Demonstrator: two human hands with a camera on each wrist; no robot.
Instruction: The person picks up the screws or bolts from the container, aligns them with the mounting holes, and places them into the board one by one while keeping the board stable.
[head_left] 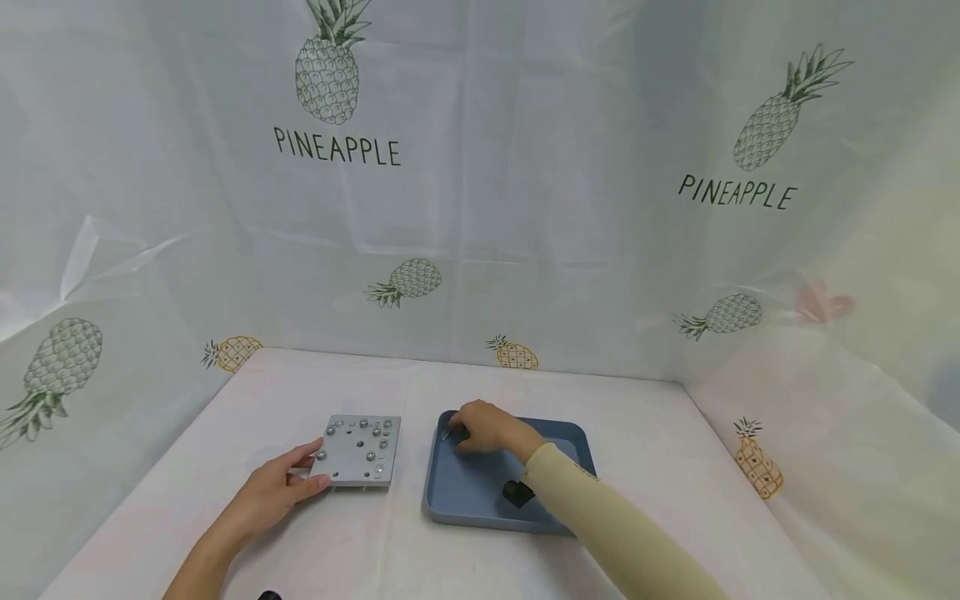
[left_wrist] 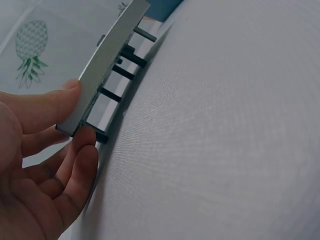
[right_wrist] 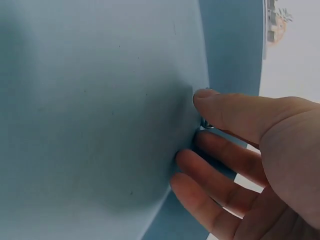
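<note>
My left hand [head_left: 272, 493] grips the left edge of a silver metal plate [head_left: 348, 467], thumb on the near side. Bolt heads and several open holes dot the plate's top. In the left wrist view, the bolt shanks [left_wrist: 111, 95] stick out of its underside, close over the table. Inside the blue tray [head_left: 468, 493], my right hand [head_left: 489, 427] reaches into the far left corner. Its thumb and fingertips pinch a small shiny screw [right_wrist: 206, 124], mostly hidden behind the thumb. The other fingers lie loosely bent along the tray wall.
The white-covered table [head_left: 405, 550] carries the plate on the left and the tray to its right. A raised rim runs around the tray. Behind and along both sides hangs a pale curtain [head_left: 525, 208] with pineapple prints. A black piece [head_left: 517, 493] shows beside the right sleeve.
</note>
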